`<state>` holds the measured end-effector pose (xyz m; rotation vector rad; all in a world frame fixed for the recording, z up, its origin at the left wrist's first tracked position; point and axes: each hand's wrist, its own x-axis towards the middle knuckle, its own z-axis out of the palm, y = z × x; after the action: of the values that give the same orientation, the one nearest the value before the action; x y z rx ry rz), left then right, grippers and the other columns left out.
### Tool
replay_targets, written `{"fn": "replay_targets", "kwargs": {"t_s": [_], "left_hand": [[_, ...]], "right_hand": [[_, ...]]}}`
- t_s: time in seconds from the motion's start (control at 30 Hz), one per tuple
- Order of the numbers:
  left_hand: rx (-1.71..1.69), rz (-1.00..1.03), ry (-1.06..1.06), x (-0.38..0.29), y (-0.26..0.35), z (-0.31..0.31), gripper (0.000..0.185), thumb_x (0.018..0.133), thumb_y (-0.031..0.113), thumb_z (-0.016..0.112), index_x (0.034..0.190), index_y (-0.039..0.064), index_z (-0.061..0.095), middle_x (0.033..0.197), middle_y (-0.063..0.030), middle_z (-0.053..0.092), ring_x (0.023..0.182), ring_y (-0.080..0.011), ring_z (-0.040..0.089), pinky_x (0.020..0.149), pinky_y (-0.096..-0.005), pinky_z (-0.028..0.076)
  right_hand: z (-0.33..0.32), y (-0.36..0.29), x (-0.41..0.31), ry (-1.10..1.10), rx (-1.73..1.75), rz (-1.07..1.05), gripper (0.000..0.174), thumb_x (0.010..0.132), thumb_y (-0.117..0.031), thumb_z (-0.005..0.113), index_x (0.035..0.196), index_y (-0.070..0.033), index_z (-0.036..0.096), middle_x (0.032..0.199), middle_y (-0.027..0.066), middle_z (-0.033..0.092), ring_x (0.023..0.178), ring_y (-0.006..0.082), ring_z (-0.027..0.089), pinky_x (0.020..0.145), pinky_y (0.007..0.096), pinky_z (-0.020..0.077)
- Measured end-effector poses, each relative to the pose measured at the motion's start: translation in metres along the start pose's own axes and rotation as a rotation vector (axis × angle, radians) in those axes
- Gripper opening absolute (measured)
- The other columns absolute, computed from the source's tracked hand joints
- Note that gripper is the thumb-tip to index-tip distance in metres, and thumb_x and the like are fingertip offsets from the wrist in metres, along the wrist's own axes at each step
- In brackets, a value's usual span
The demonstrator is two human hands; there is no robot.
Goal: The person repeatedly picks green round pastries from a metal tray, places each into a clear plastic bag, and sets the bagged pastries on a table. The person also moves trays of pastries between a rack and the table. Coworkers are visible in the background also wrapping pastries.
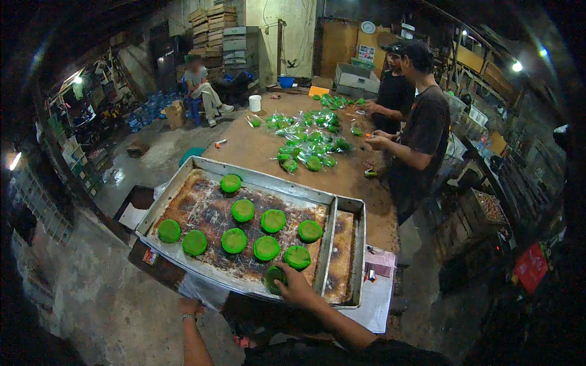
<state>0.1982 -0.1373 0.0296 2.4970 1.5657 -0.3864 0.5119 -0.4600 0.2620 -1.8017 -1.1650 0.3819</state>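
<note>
My right hand (293, 283) grips a round green cake (273, 280) between thumb and fingers at the near edge of a metal baking tray (270, 185). Several similar cakes stand spread over the tray's scorched bottom, among them one green cake (297, 257) just beyond my fingers and another (266, 248) a little left of it. Below the tray's near left side, my left hand (190, 306) holds a clear plastic bag (206, 290); its fingertips are partly hidden.
Another tray (359, 256) shows beneath at the right. Bagged green cakes (313, 137) cover the middle of the wooden table (247, 142). Two people (421, 114) stand along its right side; a seated person (201, 87) is at the back left. A white bucket (255, 103) stands by the far left edge.
</note>
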Motion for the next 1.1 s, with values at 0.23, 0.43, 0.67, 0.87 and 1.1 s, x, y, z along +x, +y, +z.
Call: {"fn": "replay_targets", "kwargs": {"t_s": [0.23,0.43,0.67,0.87,1.1], "left_hand": [[-0.989,0.361,0.084,0.039,0.009,0.034,0.029,0.073,0.027,0.064,0.095,0.007,0.062,0.085,-0.0127,0.064,0.076,-0.0307,0.062,0.065,-0.0402,0.051],[-1.020,0.693,0.120,0.015,0.011,-0.005,0.018,0.080,0.013,0.059,0.095,0.004,0.054,0.083,-0.0137,0.061,0.068,-0.0267,0.062,0.056,-0.0396,0.052],[-1.687,-0.177,-0.253,-0.050,0.007,-0.083,0.018,0.079,0.014,0.067,0.086,0.005,0.053,0.070,-0.0083,0.060,0.051,-0.0143,0.053,0.042,-0.0240,0.042],[-2.079,-0.352,0.024,-0.089,0.019,-0.106,0.017,0.080,0.019,0.069,0.084,0.007,0.058,0.062,-0.0014,0.056,0.045,-0.0052,0.044,0.039,-0.0193,0.031],[-2.029,-0.352,0.125,-0.159,0.103,-0.158,0.022,0.085,0.025,0.063,0.089,0.004,0.058,0.075,-0.0023,0.057,0.053,-0.0046,0.046,0.040,-0.0198,0.033]], "right_hand": [[0.002,-0.002,-0.003,0.058,-0.093,0.036,0.058,0.078,-0.011,0.062,0.129,-0.011,0.036,0.101,0.0240,0.054,0.096,0.0408,0.053,0.085,0.0449,0.0431],[-0.006,-0.014,-0.001,0.036,-0.027,0.128,0.061,0.076,-0.013,0.066,0.129,-0.008,0.037,0.112,0.0244,0.054,0.105,0.0385,0.053,0.091,0.0427,0.0420],[0.006,-0.036,0.008,0.019,-0.169,0.301,0.062,0.075,-0.010,0.065,0.129,-0.008,0.036,0.113,0.0252,0.054,0.105,0.0395,0.053,0.089,0.0439,0.0428],[0.010,-0.083,0.038,0.032,-0.132,0.121,0.053,0.072,-0.007,0.070,0.121,-0.005,0.049,0.104,0.0220,0.060,0.096,0.0355,0.060,0.082,0.0395,0.0484],[0.077,-0.135,0.012,0.101,0.206,-0.306,0.058,0.070,-0.004,0.074,0.123,-0.008,0.052,0.108,0.0175,0.062,0.097,0.0244,0.063,0.082,0.0313,0.0496]]}}
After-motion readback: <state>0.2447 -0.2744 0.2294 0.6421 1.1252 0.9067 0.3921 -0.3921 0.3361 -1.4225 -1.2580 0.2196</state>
